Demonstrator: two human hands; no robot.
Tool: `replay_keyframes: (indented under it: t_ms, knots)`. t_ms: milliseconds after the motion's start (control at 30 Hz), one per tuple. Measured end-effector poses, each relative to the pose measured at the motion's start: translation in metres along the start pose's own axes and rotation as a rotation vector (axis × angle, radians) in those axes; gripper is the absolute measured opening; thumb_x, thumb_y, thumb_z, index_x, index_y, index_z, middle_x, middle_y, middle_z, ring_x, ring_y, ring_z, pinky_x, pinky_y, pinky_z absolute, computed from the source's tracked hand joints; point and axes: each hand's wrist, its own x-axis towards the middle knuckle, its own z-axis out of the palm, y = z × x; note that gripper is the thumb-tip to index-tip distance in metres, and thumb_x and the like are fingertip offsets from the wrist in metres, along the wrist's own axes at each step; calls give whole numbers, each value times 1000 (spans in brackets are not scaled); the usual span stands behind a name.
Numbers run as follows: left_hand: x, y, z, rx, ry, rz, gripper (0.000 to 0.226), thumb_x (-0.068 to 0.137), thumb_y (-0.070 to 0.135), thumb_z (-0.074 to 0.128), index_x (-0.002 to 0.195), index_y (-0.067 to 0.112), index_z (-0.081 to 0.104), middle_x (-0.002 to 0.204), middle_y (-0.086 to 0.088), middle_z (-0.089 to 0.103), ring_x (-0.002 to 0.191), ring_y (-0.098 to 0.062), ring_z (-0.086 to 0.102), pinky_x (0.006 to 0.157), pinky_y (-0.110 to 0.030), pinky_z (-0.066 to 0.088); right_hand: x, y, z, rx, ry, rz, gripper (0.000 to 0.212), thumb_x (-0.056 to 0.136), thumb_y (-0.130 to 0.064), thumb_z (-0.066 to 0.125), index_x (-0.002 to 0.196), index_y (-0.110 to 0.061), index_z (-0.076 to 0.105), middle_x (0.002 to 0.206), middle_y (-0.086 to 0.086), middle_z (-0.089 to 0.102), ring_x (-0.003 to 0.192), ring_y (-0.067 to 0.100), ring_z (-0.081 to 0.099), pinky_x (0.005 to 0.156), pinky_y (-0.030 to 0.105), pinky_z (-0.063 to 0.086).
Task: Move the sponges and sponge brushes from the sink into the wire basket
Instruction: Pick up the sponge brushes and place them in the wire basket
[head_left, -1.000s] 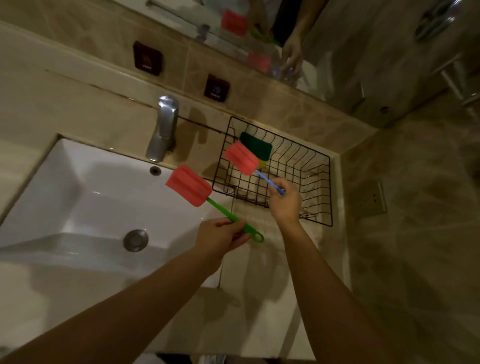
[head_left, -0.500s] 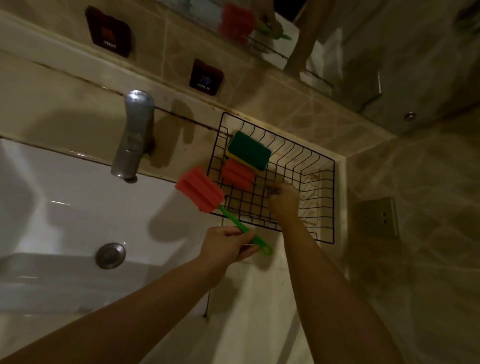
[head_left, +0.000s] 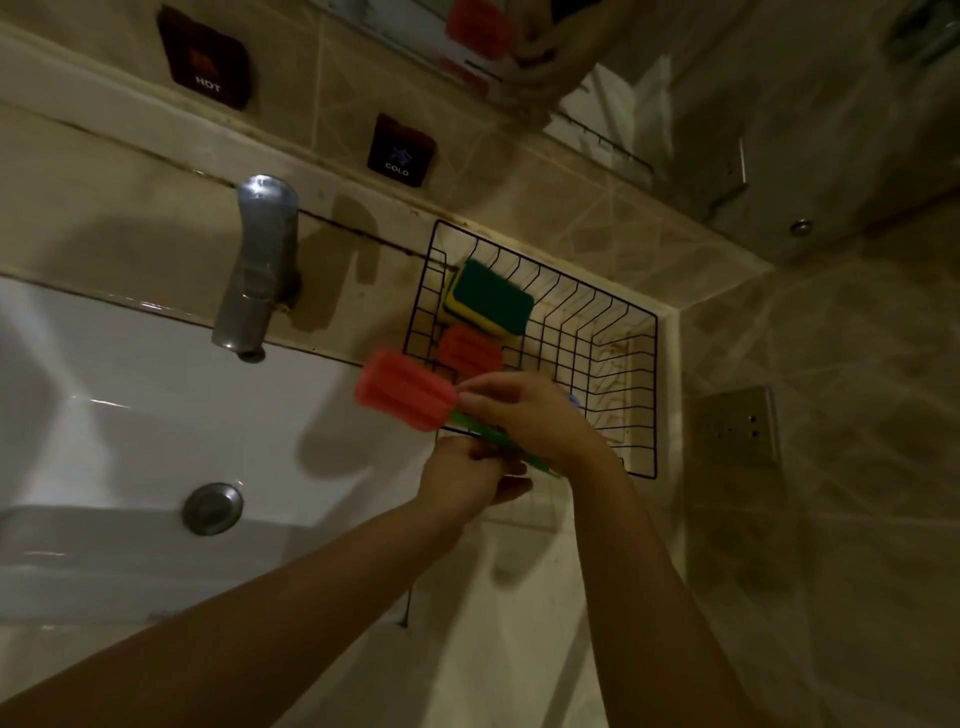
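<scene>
A pale stone surface (head_left: 524, 613) carries a white sink (head_left: 130, 415), whose basin shows only its round metal drain (head_left: 212, 508); no sponge lies in the part of it that is in view. A chrome tap (head_left: 260, 265) stands on the ledge behind the basin, and two dark tags marked HOT (head_left: 207, 60) and COLD (head_left: 399, 150) sit on the tiled wall above. To the right of the sink, in the corner of the surface, stands the black wire basket (head_left: 641, 395). Inside its far left end lies a green-and-yellow sponge (head_left: 491, 301), and just in front of that, touching it, the red foam head of a sponge brush (head_left: 467, 351) rests on the basket floor; a small bit of blue shows past the right wrist. A second sponge brush (head_left: 408, 389), red foam head on a green handle, is held in the air over the sink's right edge, just left of the basket's near corner. The left hand (head_left: 467, 475) is curled around the green handle from below. The right hand (head_left: 530, 410) reaches across it, fingers bent down over the handle next to the foam head, touching it; whether they grip it tight I cannot tell
</scene>
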Motion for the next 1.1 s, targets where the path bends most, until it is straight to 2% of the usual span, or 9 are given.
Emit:
replay_keyframes:
  t_ms: [100, 233, 333, 400, 533, 633, 767, 967, 1100]
  knots:
    - [-1, 2, 4, 20, -38, -3, 15, 91, 3, 53, 98, -1, 66, 93, -16, 71, 87, -26, 73, 81, -38, 61, -11, -8, -4, -19, 22, -41, 15, 91, -24, 64, 93, -35, 74, 100, -7, 72, 98, 10, 67, 91, 37, 56]
    - [-7, 8, 9, 53, -107, 42, 20, 92, 1, 50, 108, 3, 61, 101, -17, 69, 90, -28, 72, 76, -37, 62, -24, -15, -11, -45, -2, -59, 23, 89, -19, 66, 86, -41, 71, 90, -16, 71, 86, -4, 67, 76, 19, 51]
    - [-8, 14, 10, 124, -163, 76, 22, 94, 6, 51, 114, 3, 60, 106, -17, 68, 89, -27, 72, 72, -34, 63, -24, -16, -17, -134, -1, -72, 19, 91, -15, 63, 96, -32, 70, 95, -15, 67, 87, 0, 65, 77, 19, 48]
    - [-7, 17, 6, 205, -108, 69, 20, 93, 12, 55, 107, 2, 65, 101, -16, 70, 83, -24, 73, 69, -29, 62, -20, -15, -23, -187, 67, -105, 19, 91, -13, 62, 102, -25, 71, 96, -11, 67, 91, 2, 63, 78, 21, 49]
    - [-1, 17, -13, 276, 100, 110, 13, 89, 16, 62, 94, 5, 68, 92, -15, 71, 74, -26, 73, 73, -35, 63, -1, 4, -33, -339, 266, -119, 17, 91, -8, 62, 100, -19, 72, 101, 2, 71, 96, 16, 64, 86, 34, 53]
    - [2, 16, -28, 295, 176, 130, 12, 89, 16, 62, 95, 8, 68, 88, -14, 70, 67, -24, 71, 65, -32, 63, 17, 22, -23, -486, 260, -46, 23, 89, -3, 60, 103, -18, 72, 100, 4, 72, 92, 17, 63, 83, 38, 55]
    - [4, 16, -42, 332, 184, 173, 12, 88, 16, 62, 79, 21, 68, 86, -8, 70, 61, -17, 70, 57, -25, 58, 32, 42, -7, -604, 234, 27, 23, 87, -4, 59, 102, -15, 72, 97, 10, 73, 93, 28, 66, 81, 47, 57]
    - [10, 22, -47, 363, 194, 146, 14, 86, 17, 66, 75, 24, 69, 83, -6, 73, 64, -20, 74, 59, -25, 60, 54, 47, 4, -588, 265, 101, 22, 84, 0, 57, 96, -6, 74, 97, 17, 74, 91, 32, 68, 77, 36, 56]
    - [11, 26, -46, 363, 181, 116, 12, 87, 17, 64, 77, 23, 67, 84, -8, 74, 64, -22, 72, 59, -27, 60, 55, 45, 6, -485, 334, 80, 18, 80, 1, 61, 89, -7, 75, 89, 12, 73, 85, 28, 67, 68, 29, 47]
